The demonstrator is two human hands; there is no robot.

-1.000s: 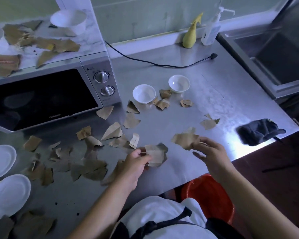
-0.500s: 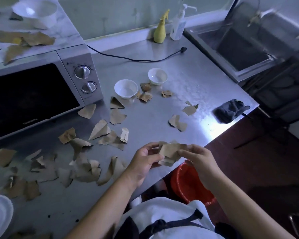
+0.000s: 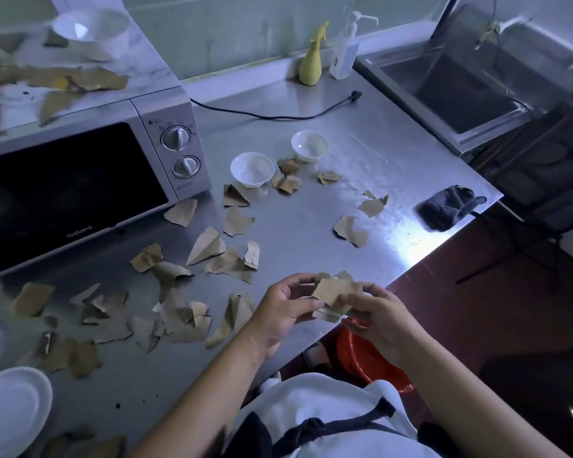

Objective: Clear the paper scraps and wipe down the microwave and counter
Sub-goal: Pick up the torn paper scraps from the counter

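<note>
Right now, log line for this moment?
left hand: pinches paper scraps | right hand: pinches same scraps | red bucket: below hands | cloth: idle on counter

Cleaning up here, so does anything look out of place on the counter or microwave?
Torn brown paper scraps litter the counter and the microwave top. A black cord lies loose across the counter, plugged into nothing.

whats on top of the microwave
Torn brown paper scraps and a white bowl lie on the microwave. Its left part runs out of frame, so unseen.
</note>
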